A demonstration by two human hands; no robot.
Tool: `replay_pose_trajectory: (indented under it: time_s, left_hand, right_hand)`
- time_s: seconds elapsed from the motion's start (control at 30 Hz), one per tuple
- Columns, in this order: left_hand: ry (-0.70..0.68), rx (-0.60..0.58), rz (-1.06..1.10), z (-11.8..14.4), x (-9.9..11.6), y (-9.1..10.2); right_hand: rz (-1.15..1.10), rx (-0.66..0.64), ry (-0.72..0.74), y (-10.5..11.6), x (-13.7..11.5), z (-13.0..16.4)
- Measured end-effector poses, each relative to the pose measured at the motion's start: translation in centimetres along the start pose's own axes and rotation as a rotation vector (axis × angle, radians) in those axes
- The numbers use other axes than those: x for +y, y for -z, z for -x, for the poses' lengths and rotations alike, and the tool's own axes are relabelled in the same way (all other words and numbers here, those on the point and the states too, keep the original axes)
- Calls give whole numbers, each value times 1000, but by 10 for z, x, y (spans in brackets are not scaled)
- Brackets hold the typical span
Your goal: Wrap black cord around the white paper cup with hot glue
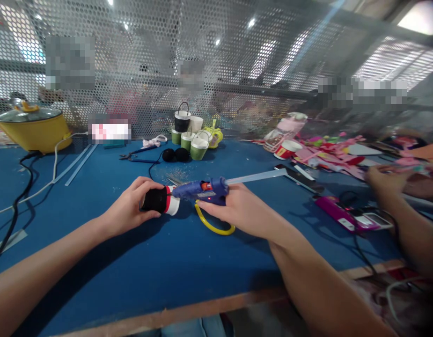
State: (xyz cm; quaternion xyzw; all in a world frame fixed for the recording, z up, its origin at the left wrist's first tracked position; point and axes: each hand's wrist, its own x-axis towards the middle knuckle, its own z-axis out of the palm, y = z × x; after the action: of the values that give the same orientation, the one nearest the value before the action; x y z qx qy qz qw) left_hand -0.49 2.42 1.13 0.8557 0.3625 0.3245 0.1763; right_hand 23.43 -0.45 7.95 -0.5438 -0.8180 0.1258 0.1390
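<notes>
My left hand [134, 206] is closed round a small cup [160, 200] wrapped in black, with a red band and a white rim. The cup lies tipped sideways, its white end towards the right. In my right hand [242, 208] is a blue hot glue gun [202, 188], and a long clear glue stick [256, 176] sticks out of its back. The gun's nozzle meets the cup near the red band; whether it touches cannot be made out. Beneath the gun lie scissors with a yellow handle [216, 228], partly hidden by my right hand.
Small green and black cups [198, 149] and black yarn balls [176, 155] stand behind. Pliers [139, 157] lie nearby. A yellow electric pot [35, 128] with cords is at left. At right are a phone [300, 179], a purple power strip [342, 213], pink pieces and a co-worker's hands [388, 180].
</notes>
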Motion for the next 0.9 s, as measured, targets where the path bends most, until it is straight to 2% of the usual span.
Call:
replay_pose_trajectory:
  time_s: [0.17,0.33,0.53,0.9]
  left_hand:
    - [2,10,-6,0,0,0]
    - [-11,18,5,0,0,-1]
    - [-30,6,-20,0,1,-1]
    - [-114,-19,-90,2,0,-2]
  right_hand:
    - [-2,-31,14,0,0,2]
    - [-1,37,3,-1,1,-2]
    - [-40,-31,-29,3,-1,1]
    - [-99,53,-50,2,-1,-3]
